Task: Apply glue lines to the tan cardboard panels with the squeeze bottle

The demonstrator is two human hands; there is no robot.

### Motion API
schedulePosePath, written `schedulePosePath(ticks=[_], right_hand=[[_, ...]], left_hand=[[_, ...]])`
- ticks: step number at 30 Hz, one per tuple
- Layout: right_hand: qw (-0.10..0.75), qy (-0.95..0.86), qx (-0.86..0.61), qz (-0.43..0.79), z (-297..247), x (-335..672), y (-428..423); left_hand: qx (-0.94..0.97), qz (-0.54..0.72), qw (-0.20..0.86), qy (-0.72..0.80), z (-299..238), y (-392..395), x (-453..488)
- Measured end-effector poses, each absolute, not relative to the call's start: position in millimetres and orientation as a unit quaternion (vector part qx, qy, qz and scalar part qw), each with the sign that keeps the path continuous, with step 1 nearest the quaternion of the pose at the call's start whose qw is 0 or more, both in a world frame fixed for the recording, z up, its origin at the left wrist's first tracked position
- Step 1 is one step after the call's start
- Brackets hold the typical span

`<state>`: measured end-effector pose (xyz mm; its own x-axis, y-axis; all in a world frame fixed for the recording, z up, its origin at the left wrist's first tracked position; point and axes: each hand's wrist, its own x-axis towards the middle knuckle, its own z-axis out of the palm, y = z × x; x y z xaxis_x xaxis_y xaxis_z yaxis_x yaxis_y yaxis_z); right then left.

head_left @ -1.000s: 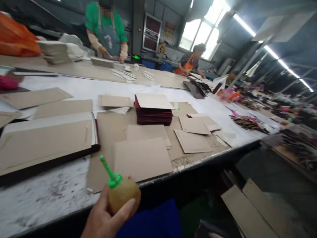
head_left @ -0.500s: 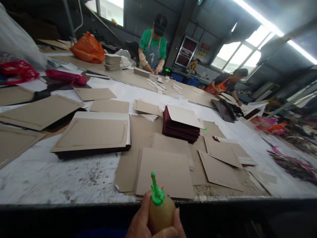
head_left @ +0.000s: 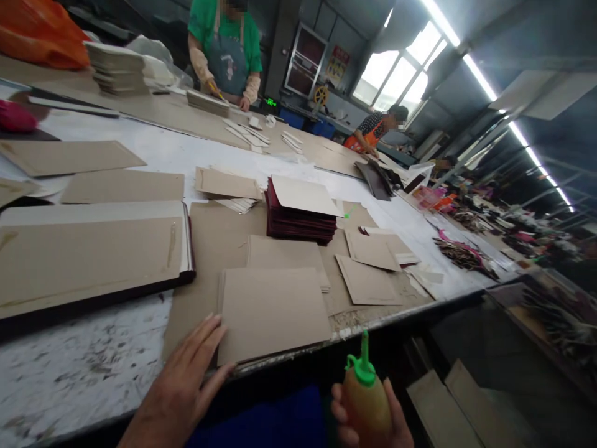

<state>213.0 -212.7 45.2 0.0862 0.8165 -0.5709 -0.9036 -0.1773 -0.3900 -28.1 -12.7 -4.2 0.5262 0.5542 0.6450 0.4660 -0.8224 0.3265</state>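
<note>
Boards (head_left: 275, 314) lie left of the bottle (head_left: 366, 407), before a stack (head_left: 301, 219).

At five o'clock the squeeze bottle (head_left: 366, 410) looks like smooth, translucent plastic, its green nozzle (head_left: 365, 368) opaque plastic. Toward six o'clock, the sheet (head_left: 275, 317) is matt cardboard. The surface (head_left: 107, 367) looks scuffed and stained at eight o'clock; at ten, the bag (head_left: 40, 34) is creased plastic.

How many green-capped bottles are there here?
1 for certain: the green-capped bottle in the right hand. Beside the dark red stack, a small green thing is too unclear to tell; others may be hidden.
</note>
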Motion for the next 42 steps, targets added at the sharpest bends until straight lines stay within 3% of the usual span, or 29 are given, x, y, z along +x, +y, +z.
schedulePosePath(ticks=[7, 18, 32, 37, 42], right_hand=[[0.729, 0.092, -0.396, 0.550, 58, 215, -215], [0.713, 0.077, -0.472, 0.513, 76, 235, -181], [0.730, 0.008, -0.497, 0.469, 93, 240, -190], [0.687, -0.118, -0.595, 0.401, 101, 226, -172], [0.535, -0.271, -0.741, 0.303, 100, 216, -133]], left_hand=[[0.896, 0.368, 0.047, 0.244, -6, -9, -28], [0.895, 0.371, -0.019, 0.246, 1, -19, -27], [0.891, 0.424, 0.012, 0.159, 0, -18, -32], [0.880, 0.450, 0.039, 0.147, -3, -18, -35], [0.861, 0.472, 0.069, 0.177, -18, -21, -37]])
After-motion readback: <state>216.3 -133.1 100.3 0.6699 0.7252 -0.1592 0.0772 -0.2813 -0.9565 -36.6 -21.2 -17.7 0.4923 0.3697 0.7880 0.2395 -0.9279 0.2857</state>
